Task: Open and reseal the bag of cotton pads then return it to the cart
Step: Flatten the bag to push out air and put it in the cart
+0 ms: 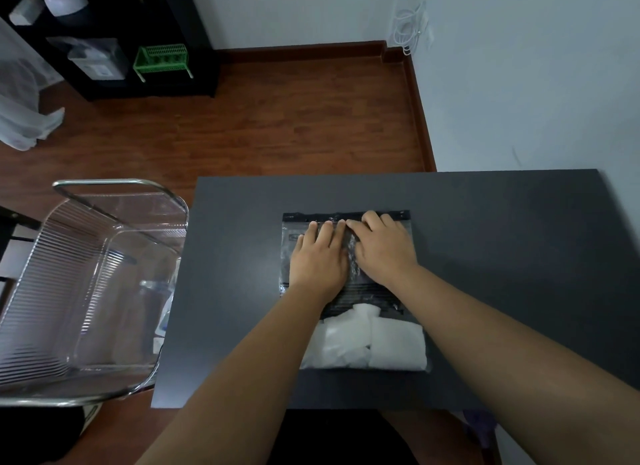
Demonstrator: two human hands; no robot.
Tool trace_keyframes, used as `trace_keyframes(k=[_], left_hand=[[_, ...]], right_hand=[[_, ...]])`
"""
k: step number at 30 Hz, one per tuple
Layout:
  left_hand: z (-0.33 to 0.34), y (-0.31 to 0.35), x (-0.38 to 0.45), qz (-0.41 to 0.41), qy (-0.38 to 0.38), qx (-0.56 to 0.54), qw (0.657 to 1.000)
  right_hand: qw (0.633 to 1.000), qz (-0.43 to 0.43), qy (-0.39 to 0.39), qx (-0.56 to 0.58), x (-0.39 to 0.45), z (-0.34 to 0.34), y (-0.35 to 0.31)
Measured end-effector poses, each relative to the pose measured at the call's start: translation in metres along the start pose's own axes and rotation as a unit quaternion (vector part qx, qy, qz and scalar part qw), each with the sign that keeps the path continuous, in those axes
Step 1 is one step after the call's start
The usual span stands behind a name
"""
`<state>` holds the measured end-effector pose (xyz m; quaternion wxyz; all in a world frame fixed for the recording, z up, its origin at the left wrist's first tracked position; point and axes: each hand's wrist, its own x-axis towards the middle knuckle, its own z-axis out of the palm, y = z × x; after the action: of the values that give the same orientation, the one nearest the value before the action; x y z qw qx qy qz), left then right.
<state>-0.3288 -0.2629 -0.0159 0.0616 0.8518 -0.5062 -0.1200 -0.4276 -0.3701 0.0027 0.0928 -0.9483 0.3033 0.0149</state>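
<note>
A clear zip bag (353,291) lies flat on the dark table (512,256), its dark seal strip (298,217) at the far end. White cotton pads (377,343) fill the near end of the bag. My left hand (318,256) rests palm down on the bag's upper half, fingertips just below the seal strip. Touching it on the right, my right hand (384,250) also presses down, its bent fingertips on the strip near the middle. Neither hand lifts the bag. The clear cart (114,182) with a chrome rim stands left of the table.
A black shelf unit (194,31) with a green rack (161,59) stands on the wooden floor at the far left. A white wall borders the table on the right. White cloth (24,118) hangs at the left edge. Papers show through the cart's bottom.
</note>
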Motion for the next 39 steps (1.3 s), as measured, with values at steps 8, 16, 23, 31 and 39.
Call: trace_keyframes(k=[8, 16, 23, 31, 39], left_hand=[[-0.003, -0.006, 0.002, 0.004, 0.038, -0.002, 0.999], [-0.004, -0.036, -0.01, -0.034, 0.077, 0.01, 0.996], [-0.006, -0.037, -0.009, -0.111, 0.088, -0.024, 0.99], [-0.022, -0.025, 0.032, -0.176, 0.091, -0.155, 0.968], [-0.003, -0.011, 0.029, -0.187, 0.128, -0.216, 0.95]], right_hand=[[1.0, 0.016, -0.002, -0.013, -0.002, 0.008, 0.001], [0.998, 0.061, 0.018, 0.022, -0.024, 0.01, 0.04], [0.991, 0.121, 0.039, 0.041, -0.024, 0.006, 0.043], [0.961, 0.229, -0.01, 0.155, 0.018, -0.014, 0.036], [0.939, 0.297, 0.026, 0.174, 0.022, 0.002, 0.008]])
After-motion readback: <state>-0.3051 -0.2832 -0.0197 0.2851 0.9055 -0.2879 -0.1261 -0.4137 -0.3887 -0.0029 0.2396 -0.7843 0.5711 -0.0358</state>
